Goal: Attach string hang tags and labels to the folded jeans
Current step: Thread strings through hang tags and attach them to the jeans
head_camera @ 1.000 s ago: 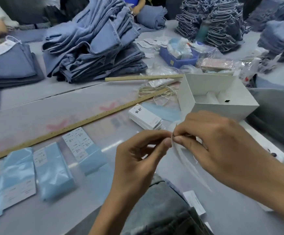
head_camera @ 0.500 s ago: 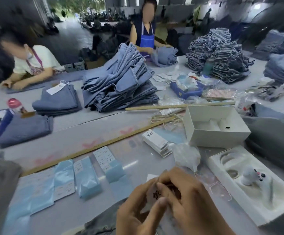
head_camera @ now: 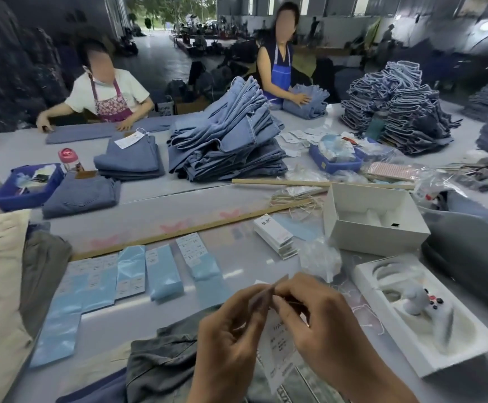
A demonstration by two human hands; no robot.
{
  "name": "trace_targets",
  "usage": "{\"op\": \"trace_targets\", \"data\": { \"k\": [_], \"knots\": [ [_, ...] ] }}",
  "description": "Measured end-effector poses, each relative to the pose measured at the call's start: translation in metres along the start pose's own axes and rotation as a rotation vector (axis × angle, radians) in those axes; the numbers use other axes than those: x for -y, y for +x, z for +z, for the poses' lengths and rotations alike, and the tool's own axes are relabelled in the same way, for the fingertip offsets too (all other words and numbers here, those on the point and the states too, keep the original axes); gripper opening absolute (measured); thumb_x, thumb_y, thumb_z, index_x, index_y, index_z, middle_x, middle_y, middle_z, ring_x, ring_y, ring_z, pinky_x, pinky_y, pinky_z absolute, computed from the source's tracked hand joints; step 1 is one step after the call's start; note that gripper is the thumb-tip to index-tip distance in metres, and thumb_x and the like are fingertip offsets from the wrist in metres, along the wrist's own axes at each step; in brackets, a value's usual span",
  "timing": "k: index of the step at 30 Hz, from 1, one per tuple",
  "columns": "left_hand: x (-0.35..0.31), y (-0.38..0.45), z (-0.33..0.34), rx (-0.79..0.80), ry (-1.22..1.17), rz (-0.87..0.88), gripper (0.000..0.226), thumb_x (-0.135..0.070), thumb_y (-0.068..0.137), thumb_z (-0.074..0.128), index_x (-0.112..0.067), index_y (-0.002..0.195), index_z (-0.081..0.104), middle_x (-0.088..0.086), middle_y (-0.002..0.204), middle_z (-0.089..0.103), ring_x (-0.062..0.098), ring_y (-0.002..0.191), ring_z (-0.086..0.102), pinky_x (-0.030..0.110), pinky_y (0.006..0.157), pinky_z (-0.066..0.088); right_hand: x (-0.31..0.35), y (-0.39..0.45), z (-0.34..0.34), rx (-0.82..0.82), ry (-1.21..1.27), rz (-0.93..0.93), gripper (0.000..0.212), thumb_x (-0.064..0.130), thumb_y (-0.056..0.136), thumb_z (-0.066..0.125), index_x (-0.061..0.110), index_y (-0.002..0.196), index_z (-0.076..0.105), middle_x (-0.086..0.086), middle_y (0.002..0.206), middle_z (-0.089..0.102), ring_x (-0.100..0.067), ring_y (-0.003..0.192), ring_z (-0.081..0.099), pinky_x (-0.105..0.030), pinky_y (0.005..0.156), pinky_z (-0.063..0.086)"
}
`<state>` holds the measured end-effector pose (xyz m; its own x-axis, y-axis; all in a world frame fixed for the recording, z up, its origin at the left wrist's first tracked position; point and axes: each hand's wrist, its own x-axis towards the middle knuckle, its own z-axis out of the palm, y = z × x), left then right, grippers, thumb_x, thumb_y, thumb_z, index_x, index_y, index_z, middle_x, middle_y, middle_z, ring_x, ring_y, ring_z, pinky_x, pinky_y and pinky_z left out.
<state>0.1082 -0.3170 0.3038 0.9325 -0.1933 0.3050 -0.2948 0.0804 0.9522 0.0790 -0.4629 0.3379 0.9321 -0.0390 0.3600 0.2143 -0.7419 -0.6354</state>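
Both hands meet low in the middle of the view, above dark grey folded jeans (head_camera: 161, 367) at the table's near edge. My left hand (head_camera: 231, 335) pinches the top of a white printed hang tag (head_camera: 277, 347) that hangs down between the hands. My right hand (head_camera: 321, 321) pinches at the same top corner, fingertips against the left thumb; whether a string is there I cannot tell. A stack of white tags (head_camera: 274, 235) lies further up the table, with a tangle of tan strings (head_camera: 298, 199) beyond it.
Light blue label packets (head_camera: 161, 271) lie in a row at left. An open white box (head_camera: 373, 219) and a white tray (head_camera: 429, 312) sit at right, a crumpled clear bag (head_camera: 321, 258) between. Jeans piles (head_camera: 228, 146) and two working people fill the far side.
The camera has tilted up, showing the far workers. My hands stay together; the white tag now hangs in plain view between them, lower in the frame than a second ago.
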Motion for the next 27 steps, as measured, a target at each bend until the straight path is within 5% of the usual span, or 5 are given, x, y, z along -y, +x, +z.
{"op": "trace_targets", "data": {
  "k": [5,9,12,22,27],
  "knots": [
    [-0.005,-0.003,-0.009,0.153,-0.268,-0.184,0.042,-0.046,0.084,0.055,-0.024,0.112,0.078,0.008,0.109,0.077,0.024,0.101,0.074,0.037,0.071,0.061,-0.004,-0.008,-0.012,-0.041,0.035,-0.008,0.009,0.026,0.093,0.058,0.029,0.088,0.065,0.015,0.084,0.060,-0.008,0.079,0.062,-0.029,0.067,0.052],
    [-0.008,0.004,-0.021,0.236,-0.284,-0.276,0.041,-0.030,0.066,0.064,-0.015,0.099,0.082,0.016,0.100,0.077,0.026,0.088,0.074,0.037,0.064,0.060,-0.002,-0.016,-0.015,-0.065,0.037,-0.037,0.012,0.033,0.091,0.055,0.030,0.083,0.063,0.014,0.081,0.059,-0.005,0.075,0.060,-0.012,0.063,0.041],
    [-0.007,0.005,-0.020,0.268,-0.131,-0.161,0.026,-0.009,0.079,0.067,-0.022,0.094,0.083,0.009,0.096,0.078,0.019,0.084,0.074,0.031,0.065,0.059,-0.003,-0.022,-0.013,-0.085,0.072,-0.032,0.008,0.032,0.090,0.060,0.032,0.083,0.065,0.017,0.080,0.059,-0.001,0.073,0.060,-0.009,0.064,0.039],
    [0.006,0.003,0.006,0.162,0.068,0.046,0.007,-0.026,0.084,0.076,-0.031,0.084,0.071,-0.006,0.092,0.075,0.012,0.081,0.074,0.025,0.060,0.059,-0.011,-0.040,-0.003,-0.180,0.275,0.115,0.009,0.025,0.093,0.068,0.031,0.087,0.071,0.017,0.083,0.069,-0.004,0.076,0.068,-0.012,0.067,0.048],
    [0.003,0.026,0.005,0.223,0.702,0.462,0.020,-0.040,0.101,0.054,-0.024,0.093,0.062,-0.010,0.085,0.070,0.004,0.067,0.064,0.022,0.054,0.054,-0.026,-0.038,-0.017,-0.371,0.085,0.186,0.028,0.038,0.096,0.061,0.026,0.121,0.066,0.013,0.107,0.069,-0.006,0.102,0.065,-0.027,0.088,0.054]
  ]
}}
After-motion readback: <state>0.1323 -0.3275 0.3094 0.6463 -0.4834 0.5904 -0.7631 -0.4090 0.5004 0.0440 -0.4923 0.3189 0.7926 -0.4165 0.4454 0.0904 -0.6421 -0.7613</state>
